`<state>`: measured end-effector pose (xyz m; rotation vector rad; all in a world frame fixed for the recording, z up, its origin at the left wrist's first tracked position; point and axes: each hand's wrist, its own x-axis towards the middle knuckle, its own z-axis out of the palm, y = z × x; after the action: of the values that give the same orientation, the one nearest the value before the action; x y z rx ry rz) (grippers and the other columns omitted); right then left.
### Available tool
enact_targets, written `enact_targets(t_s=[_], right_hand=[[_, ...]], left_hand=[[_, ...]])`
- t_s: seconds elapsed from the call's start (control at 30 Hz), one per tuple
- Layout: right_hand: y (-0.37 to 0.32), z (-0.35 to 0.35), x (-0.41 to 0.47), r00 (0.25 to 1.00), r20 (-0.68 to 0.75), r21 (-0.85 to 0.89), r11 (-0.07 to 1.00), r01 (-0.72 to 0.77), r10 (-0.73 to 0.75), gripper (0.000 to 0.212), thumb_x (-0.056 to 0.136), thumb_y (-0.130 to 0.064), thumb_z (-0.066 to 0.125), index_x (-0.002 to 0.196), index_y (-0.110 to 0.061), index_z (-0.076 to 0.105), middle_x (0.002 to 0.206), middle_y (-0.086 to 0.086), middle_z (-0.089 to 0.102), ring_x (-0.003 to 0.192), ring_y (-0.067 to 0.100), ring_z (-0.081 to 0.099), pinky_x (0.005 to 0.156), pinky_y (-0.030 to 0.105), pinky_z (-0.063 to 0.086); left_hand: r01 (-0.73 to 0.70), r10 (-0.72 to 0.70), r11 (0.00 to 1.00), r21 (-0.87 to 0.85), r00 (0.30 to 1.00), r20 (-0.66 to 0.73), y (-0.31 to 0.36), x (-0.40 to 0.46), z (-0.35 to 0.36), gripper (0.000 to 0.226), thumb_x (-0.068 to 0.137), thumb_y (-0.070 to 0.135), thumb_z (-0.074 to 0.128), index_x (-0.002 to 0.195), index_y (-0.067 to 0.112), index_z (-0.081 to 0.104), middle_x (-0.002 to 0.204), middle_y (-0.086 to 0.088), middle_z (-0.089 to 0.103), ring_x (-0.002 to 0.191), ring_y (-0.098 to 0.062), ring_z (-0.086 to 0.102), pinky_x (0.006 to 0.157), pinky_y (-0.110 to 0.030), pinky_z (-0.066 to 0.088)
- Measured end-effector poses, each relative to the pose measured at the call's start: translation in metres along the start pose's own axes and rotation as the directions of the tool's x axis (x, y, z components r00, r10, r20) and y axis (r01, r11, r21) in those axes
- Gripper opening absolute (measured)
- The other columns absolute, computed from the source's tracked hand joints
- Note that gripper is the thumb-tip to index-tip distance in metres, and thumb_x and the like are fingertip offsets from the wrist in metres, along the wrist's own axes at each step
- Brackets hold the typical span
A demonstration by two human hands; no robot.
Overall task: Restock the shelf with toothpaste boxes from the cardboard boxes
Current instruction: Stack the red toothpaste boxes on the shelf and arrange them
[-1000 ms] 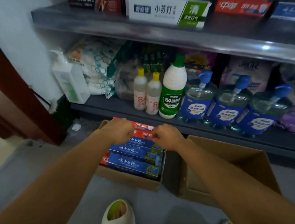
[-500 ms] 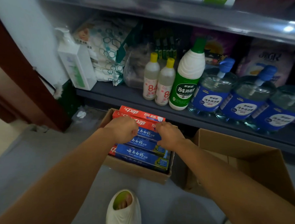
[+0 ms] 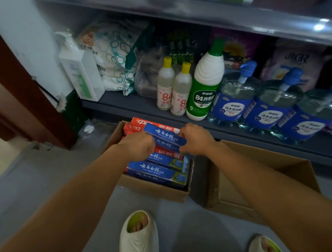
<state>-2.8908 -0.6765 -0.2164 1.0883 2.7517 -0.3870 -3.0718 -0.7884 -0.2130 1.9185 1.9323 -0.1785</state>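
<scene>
A cardboard box (image 3: 154, 191) on the floor holds several blue and red toothpaste boxes. My left hand (image 3: 138, 146) and my right hand (image 3: 195, 139) each grip one end of a small stack of blue toothpaste boxes (image 3: 166, 137), lifted a little above the red boxes (image 3: 136, 126) and the remaining blue boxes (image 3: 157, 170). A second cardboard box (image 3: 289, 170) sits to the right, its inside mostly hidden by my right arm. The shelf (image 3: 194, 12) above runs across the top of the view.
The lower shelf (image 3: 122, 106) carries a white pump bottle (image 3: 81, 74), wipe packs (image 3: 112, 52), yellow-capped bottles (image 3: 166, 85), a green 84 disinfectant bottle (image 3: 205, 86) and blue pump bottles (image 3: 234, 100). My slippered feet (image 3: 139, 237) stand on grey floor. A brown door frame (image 3: 17, 90) is left.
Both hands have closed on blue toothpaste boxes and raised them out of the stack. The camera has tilted down and moved closer to the box.
</scene>
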Motion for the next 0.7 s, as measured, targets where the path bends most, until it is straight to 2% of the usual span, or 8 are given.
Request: enact_targets(t_s=[0.1, 0.27, 0.5, 0.7], right_hand=[[0.011, -0.02, -0.003, 0.999, -0.038, 0.016, 0.999, -0.033, 0.033, 0.043, 0.074, -0.034, 0.075, 0.108, -0.013, 0.06, 0.109, 0.006, 0.053, 0.098, 0.024, 0.055, 0.071, 0.032, 0.043], [0.027, -0.032, -0.005, 0.993, -0.076, 0.039, 0.995, -0.091, 0.094, 0.043, 0.072, -0.035, 0.076, 0.108, -0.015, 0.063, 0.107, 0.005, 0.059, 0.096, 0.022, 0.057, 0.07, 0.031, 0.045], [0.043, -0.022, 0.0, 0.992, -0.065, 0.067, 0.992, -0.107, 0.112, 0.04, 0.072, -0.034, 0.075, 0.105, -0.016, 0.062, 0.104, 0.005, 0.063, 0.091, 0.022, 0.058, 0.071, 0.033, 0.048], [0.057, -0.015, 0.006, 0.991, -0.037, 0.085, 0.989, -0.125, 0.128, 0.045, 0.072, -0.035, 0.075, 0.11, -0.018, 0.061, 0.111, 0.005, 0.062, 0.098, 0.023, 0.059, 0.079, 0.037, 0.052]], left_hand=[[0.001, -0.002, 0.999, 0.036, 1.0, 0.018, 0.004, 0.008, 0.004, 0.027, 0.089, 0.004, 0.053, 0.108, 0.016, 0.069, 0.113, -0.005, 0.066, 0.103, -0.023, 0.061, 0.089, -0.04, 0.052], [-0.008, -0.002, 0.993, 0.12, 0.997, 0.078, 0.01, 0.024, 0.011, 0.043, 0.089, 0.008, 0.06, 0.13, 0.02, 0.056, 0.132, -0.004, 0.055, 0.119, -0.024, 0.053, 0.099, -0.038, 0.047], [-0.027, 0.001, 0.986, 0.166, 0.988, 0.157, 0.012, 0.045, 0.023, 0.045, 0.085, 0.015, 0.067, 0.128, 0.02, 0.056, 0.125, -0.004, 0.058, 0.11, -0.024, 0.057, 0.093, -0.034, 0.049], [0.0, -0.033, 0.984, 0.177, 0.983, 0.182, 0.018, 0.051, 0.034, 0.048, 0.084, 0.014, 0.069, 0.13, 0.018, 0.054, 0.124, -0.004, 0.058, 0.109, -0.024, 0.058, 0.093, -0.034, 0.049]])
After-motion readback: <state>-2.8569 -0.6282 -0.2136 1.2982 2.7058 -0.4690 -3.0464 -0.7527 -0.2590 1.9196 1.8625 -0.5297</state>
